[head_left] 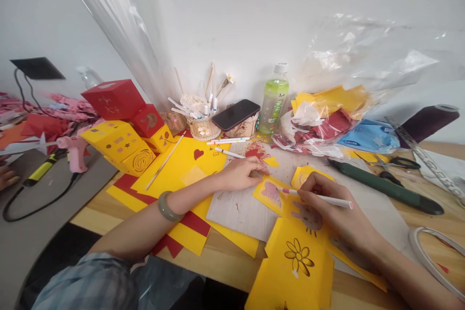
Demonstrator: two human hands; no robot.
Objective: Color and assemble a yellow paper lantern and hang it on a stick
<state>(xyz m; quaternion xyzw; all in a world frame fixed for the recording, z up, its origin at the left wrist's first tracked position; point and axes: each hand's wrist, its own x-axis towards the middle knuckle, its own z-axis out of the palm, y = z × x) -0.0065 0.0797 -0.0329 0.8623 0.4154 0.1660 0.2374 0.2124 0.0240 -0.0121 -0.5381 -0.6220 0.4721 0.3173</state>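
My right hand [327,198] is closed around a white felt-tip marker [336,200] with a pink tip end. The marker's tip touches a pale purple-pink shape [271,193] on the yellow card [279,209], which is folded or cut into flaps. My left hand [242,174] lies at that flap's upper left edge, fingers loosely extended and their tips against it; part of them is hidden. Below my right hand, a greyish rabbit-like shape [309,216] shows on the card. Nearer to me, a cut-out flower [299,255] marks the larger yellow panel [276,278].
Capped markers [227,141], a phone [238,115] and a green drink bottle [276,99] stand or lie behind. Red and yellow paper boxes [123,143] and a pink glue gun [74,152] are left. A green cutter-like tool [385,186] and scissors [403,163] lie right.
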